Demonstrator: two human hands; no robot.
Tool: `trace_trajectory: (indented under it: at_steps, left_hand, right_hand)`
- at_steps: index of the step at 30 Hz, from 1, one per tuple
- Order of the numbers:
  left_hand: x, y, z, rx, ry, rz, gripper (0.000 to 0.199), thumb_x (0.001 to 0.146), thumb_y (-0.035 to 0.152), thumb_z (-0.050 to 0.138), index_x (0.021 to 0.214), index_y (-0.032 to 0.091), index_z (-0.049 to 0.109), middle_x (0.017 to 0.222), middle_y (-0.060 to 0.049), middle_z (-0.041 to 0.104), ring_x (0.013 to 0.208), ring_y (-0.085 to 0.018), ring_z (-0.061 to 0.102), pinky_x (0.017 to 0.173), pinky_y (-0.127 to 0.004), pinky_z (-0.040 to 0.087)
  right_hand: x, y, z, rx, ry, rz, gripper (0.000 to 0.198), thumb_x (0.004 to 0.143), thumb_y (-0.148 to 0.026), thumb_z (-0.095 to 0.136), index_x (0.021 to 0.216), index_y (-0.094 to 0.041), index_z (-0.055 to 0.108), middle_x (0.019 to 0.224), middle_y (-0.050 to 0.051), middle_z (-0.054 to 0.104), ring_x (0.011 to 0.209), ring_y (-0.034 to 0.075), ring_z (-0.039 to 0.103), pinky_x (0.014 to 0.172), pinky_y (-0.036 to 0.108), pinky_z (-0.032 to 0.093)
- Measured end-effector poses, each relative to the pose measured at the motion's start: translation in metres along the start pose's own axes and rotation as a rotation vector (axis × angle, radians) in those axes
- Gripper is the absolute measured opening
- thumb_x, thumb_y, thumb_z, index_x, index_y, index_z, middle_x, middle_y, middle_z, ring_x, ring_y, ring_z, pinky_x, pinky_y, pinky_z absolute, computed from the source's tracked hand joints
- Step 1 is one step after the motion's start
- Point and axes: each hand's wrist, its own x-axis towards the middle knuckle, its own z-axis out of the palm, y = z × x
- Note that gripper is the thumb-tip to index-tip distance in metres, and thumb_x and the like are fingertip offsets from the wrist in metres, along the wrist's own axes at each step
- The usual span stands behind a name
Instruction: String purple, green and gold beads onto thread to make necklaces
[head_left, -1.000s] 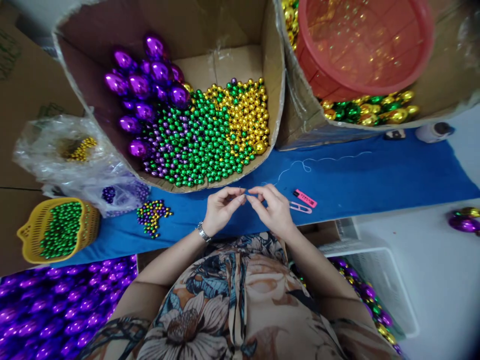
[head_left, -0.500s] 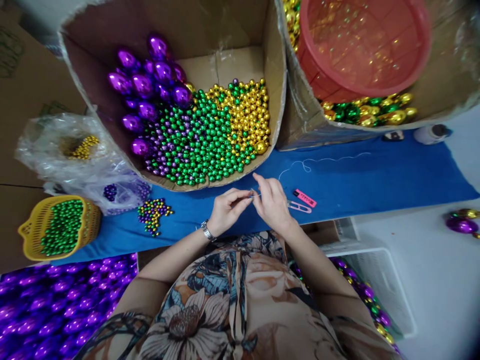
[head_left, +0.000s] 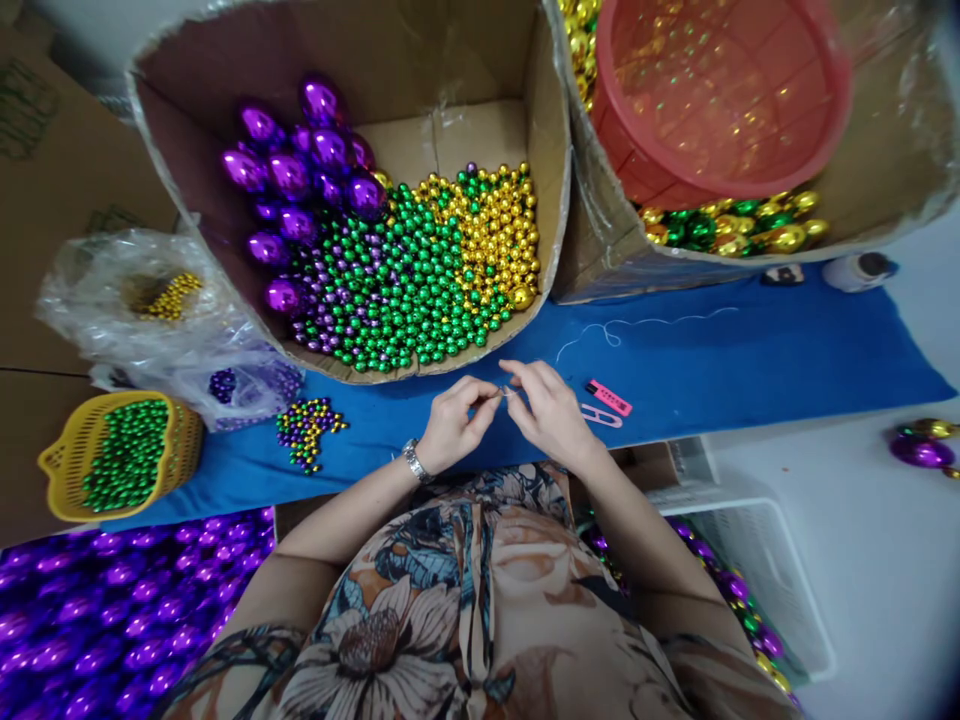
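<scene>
My left hand [head_left: 459,420], with a metal watch at the wrist, pinches thumb to forefinger on something thin, too small to name for certain. Close beside it, my right hand [head_left: 549,412] has its thumb and fingers bent round a white thread, whose short stretch shows between the two hands. A longer piece of white thread [head_left: 613,338] lies loosely curled on the blue cloth [head_left: 720,375] beyond my right hand. Just right of that hand rest pink thread snips [head_left: 602,416] and a small pink-and-black cutter-like item [head_left: 609,397].
Ahead stands a cardboard box [head_left: 465,130] of purple, green and gold beads. Another box holds a red basket [head_left: 720,190]. Leftward are a yellow basket [head_left: 64,480] of green beads, plastic bags [head_left: 112,260] and a small bead pile [head_left: 307,430]. A white crate [head_left: 795,590] sits low right.
My right hand's fingers have lowered and shifted slightly, and the gap between the fingertips of both hands looks a little different. The view has shifted slightly.
</scene>
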Motion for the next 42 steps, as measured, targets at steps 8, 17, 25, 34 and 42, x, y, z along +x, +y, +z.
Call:
trace_trajectory:
  at_steps: [8,17,25,34,42]
  left_hand:
    - [0.003,0.0,-0.005,-0.354,-0.056,-0.252,0.021,0.085,0.036,0.066,0.087,0.015,0.065,0.079,-0.005,0.068,0.066,-0.012,0.063,0.062,-0.023,0.053]
    - [0.002,0.009,-0.005,-0.5,0.011,-0.279,0.022,0.08,0.035,0.072,0.087,0.015,0.067,0.081,-0.005,0.072,0.07,-0.013,0.068,0.068,-0.024,0.058]
    - [-0.002,0.012,0.0,-0.338,0.068,-0.144,0.017,0.082,0.033,0.07,0.084,0.016,0.071,0.08,-0.004,0.073,0.07,-0.013,0.069,0.066,-0.022,0.058]
    - [-0.003,0.015,0.0,-0.309,0.072,-0.127,0.015,0.082,0.031,0.069,0.084,0.016,0.07,0.081,-0.004,0.074,0.07,-0.013,0.07,0.064,-0.022,0.058]
    - [-0.004,0.015,0.001,-0.258,0.083,-0.086,0.012,0.082,0.027,0.069,0.084,0.015,0.071,0.08,-0.004,0.074,0.067,-0.011,0.069,0.062,-0.018,0.055]
  right_hand:
    - [-0.006,-0.003,-0.007,0.115,0.034,-0.019,0.018,0.094,-0.028,0.055,0.106,-0.02,0.066,0.09,0.005,0.065,0.086,0.016,0.062,0.08,0.031,0.054]
    - [-0.015,-0.011,0.005,0.034,0.341,-0.015,0.015,0.09,-0.023,0.06,0.101,-0.024,0.07,0.093,0.006,0.065,0.086,0.017,0.064,0.077,0.034,0.057]
    - [-0.014,-0.022,0.014,0.119,0.419,-0.096,0.02,0.086,-0.009,0.06,0.102,-0.018,0.065,0.099,0.009,0.071,0.093,0.017,0.068,0.084,0.033,0.058]
    - [-0.015,-0.025,0.016,0.142,0.451,-0.064,0.017,0.085,-0.01,0.059,0.099,-0.019,0.063,0.095,0.008,0.072,0.089,0.017,0.068,0.082,0.033,0.057]
    - [-0.015,-0.025,0.016,0.112,0.452,-0.073,0.016,0.086,-0.01,0.059,0.099,-0.02,0.061,0.094,0.006,0.071,0.089,0.016,0.067,0.081,0.032,0.057]
